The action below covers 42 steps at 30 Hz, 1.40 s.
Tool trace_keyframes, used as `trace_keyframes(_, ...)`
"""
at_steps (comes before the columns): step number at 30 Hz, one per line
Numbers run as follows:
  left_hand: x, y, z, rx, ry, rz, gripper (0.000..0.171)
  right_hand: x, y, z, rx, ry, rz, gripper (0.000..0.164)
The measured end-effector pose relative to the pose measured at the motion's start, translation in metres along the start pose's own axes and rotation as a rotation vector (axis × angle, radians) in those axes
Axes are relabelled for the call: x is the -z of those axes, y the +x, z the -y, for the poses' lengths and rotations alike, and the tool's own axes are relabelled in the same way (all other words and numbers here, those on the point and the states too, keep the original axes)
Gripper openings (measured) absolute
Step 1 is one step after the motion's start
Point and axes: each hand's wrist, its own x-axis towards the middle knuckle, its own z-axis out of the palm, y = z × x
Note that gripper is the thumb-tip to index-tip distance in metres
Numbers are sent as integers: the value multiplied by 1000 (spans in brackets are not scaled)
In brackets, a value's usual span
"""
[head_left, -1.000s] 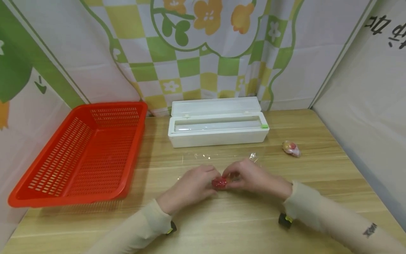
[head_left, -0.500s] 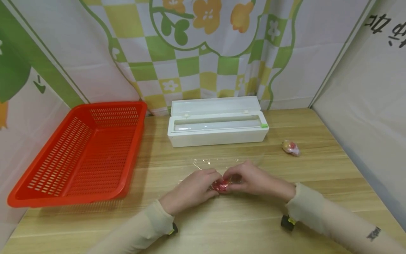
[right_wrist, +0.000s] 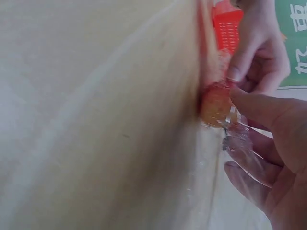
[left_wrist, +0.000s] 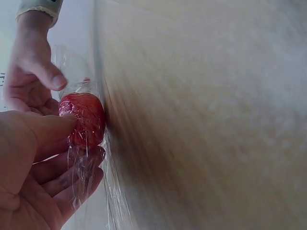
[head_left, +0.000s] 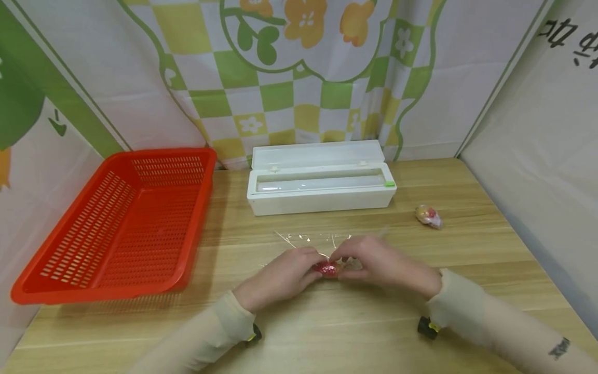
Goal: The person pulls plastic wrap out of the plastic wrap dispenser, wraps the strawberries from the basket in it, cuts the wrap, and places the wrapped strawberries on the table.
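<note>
A small round fruit, red on one side and yellow-orange on the other, lies wrapped in clear cling film [head_left: 308, 240] between my two hands, low at the table. The fruit [left_wrist: 86, 120] shows its red side in the left wrist view. My left hand [head_left: 282, 275] pinches it, thumb on top and fingers curled below, with film trailing over the fingers. From the other end, my right hand [head_left: 380, 262] holds the gathered film beside the fruit, thumb tip against it. In the right wrist view the yellow-orange side of the fruit [right_wrist: 216, 106] faces me.
A white cling film box [head_left: 322, 202] with its lid raised stands behind the hands, a roll inside. At left is a red plastic basket [head_left: 187, 259]. Another small wrapped fruit [head_left: 428, 216] lies to the right on the wooden table [head_left: 355, 332]. A patterned curtain hangs behind.
Both hands stay around the fruit. The right hand has shifted slightly to the right, and the film behind the hands has been pulled in and creased.
</note>
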Motion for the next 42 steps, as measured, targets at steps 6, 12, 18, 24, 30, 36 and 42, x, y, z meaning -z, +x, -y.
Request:
trace_keyframes(6,0,2,2,24,-15,2,15,-9,1,-3,-55,45,-41,23)
trace_keyframes(12,2,1,2,36,12,-45,21,-10,2,-9,-152,155,-7,23)
trace_keyframes(18,1,4,4,-7,30,-35,36,-8,1,-15,-240,234,38,26)
trace_keyframes(24,-3,11,8,33,16,-27,25,-5,2,-15,-170,137,-14,27)
trace_keyframes(30,-2,13,10,60,17,-28,20,-4,5,-10,-50,9,-51,31)
trace_keyframes(36,-3,12,12,58,45,-19,28,-8,6,-15,-76,48,-25,33)
trace_keyframes(42,-3,11,12,30,53,-50,31,-9,5,-25,-154,197,21,33)
